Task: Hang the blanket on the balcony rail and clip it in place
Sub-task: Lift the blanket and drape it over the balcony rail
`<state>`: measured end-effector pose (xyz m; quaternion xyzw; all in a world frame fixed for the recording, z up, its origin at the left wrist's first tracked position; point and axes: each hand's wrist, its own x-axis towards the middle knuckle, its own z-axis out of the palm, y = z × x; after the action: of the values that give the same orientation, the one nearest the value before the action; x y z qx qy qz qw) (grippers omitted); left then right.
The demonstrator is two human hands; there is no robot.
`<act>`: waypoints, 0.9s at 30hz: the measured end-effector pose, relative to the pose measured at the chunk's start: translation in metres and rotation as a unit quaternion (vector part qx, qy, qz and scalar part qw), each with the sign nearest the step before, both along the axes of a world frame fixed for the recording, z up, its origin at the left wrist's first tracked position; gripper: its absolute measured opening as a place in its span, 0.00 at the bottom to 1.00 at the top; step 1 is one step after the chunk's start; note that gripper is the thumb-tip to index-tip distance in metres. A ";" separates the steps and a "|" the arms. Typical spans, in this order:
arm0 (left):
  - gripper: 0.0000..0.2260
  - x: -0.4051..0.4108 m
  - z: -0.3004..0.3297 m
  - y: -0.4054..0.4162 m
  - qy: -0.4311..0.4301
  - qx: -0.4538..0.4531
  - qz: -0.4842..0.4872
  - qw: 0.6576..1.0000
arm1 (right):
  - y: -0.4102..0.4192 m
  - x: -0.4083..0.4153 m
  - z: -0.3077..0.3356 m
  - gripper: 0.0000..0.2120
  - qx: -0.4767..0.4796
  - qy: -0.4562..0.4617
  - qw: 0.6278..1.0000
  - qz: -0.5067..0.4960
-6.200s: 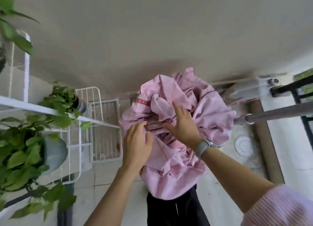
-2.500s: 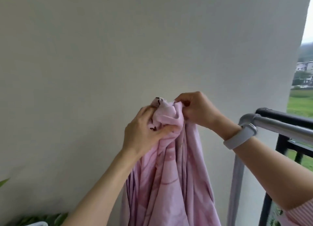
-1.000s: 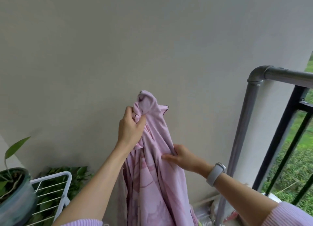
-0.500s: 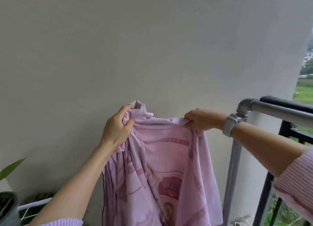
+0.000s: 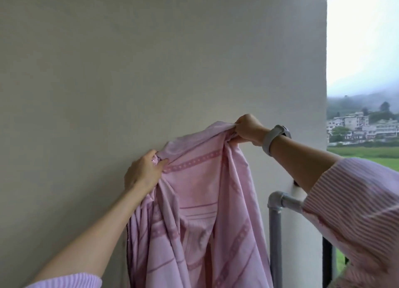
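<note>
A pink patterned blanket point(image 5: 200, 218) hangs in folds in front of a plain wall, held up by both hands along its top edge. My left hand point(image 5: 143, 171) grips a bunched corner at the lower left. Higher and to the right, my right hand point(image 5: 248, 129) pinches the top edge; a grey watch sits on that wrist. The grey balcony rail point(image 5: 280, 201) bends at an elbow joint below my right forearm, to the right of the blanket. The blanket does not touch the rail. No clip is in view.
The beige wall point(image 5: 151, 61) fills most of the view and ends at a corner on the right. Beyond it lie open sky, distant buildings point(image 5: 362, 126) and a green field. A black railing bar point(image 5: 327, 259) stands behind the grey post.
My right hand has risen above my left and the blanket's top edge now slopes up to the right. The view has tilted upward, so the rail sits lower in the frame.
</note>
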<state>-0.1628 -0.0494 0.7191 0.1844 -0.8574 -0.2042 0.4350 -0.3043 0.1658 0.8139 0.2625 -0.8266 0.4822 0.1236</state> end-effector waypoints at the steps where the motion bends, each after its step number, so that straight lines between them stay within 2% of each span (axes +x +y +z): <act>1: 0.12 -0.008 0.020 0.007 0.028 -0.006 0.012 1.000 | 0.006 -0.009 0.013 0.04 -0.036 0.010 0.999 -0.013; 4: 0.11 -0.028 0.089 0.039 0.129 -0.040 0.045 0.990 | 0.035 -0.029 0.061 0.09 -0.143 0.074 0.987 -0.025; 7: 0.11 -0.044 0.155 0.086 0.230 -0.076 0.014 0.970 | 0.082 -0.034 0.111 0.09 -0.220 0.169 0.959 -0.059; 9: 0.10 -0.053 0.184 0.123 0.263 -0.089 -0.023 0.961 | 0.121 -0.032 0.128 0.09 -0.214 0.239 0.941 -0.110; 11: 0.10 -0.062 0.194 0.161 0.266 -0.104 -0.058 0.957 | 0.164 -0.032 0.127 0.07 -0.170 0.267 0.939 -0.138; 15: 0.12 -0.074 0.163 0.215 0.209 -0.135 -0.120 0.961 | 0.247 -0.025 0.096 0.09 0.002 0.198 0.967 -0.163; 19: 0.14 -0.066 0.120 0.267 0.168 -0.159 -0.186 0.955 | 0.310 0.005 0.052 0.03 0.147 0.129 0.968 -0.158; 21: 0.15 -0.050 0.103 0.294 0.157 -0.185 -0.217 0.945 | 0.329 0.029 0.032 0.09 0.203 0.058 0.970 -0.119; 23: 0.15 -0.030 0.090 0.315 0.128 -0.206 -0.250 0.937 | 0.343 0.055 0.021 0.18 0.233 -0.005 0.968 -0.098; 25: 0.16 -0.010 0.079 0.329 0.089 -0.204 -0.284 0.933 | 0.351 0.082 0.019 0.25 0.218 -0.038 0.971 -0.093; 27: 0.16 0.010 0.064 0.340 0.049 -0.201 -0.311 0.928 | 0.352 0.113 0.020 0.24 0.213 0.012 0.972 -0.103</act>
<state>-0.1530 0.2910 0.7831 -0.1926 -0.8726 -0.1613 0.4188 -0.1909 0.5174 0.8344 0.2021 -0.9313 0.2764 0.1242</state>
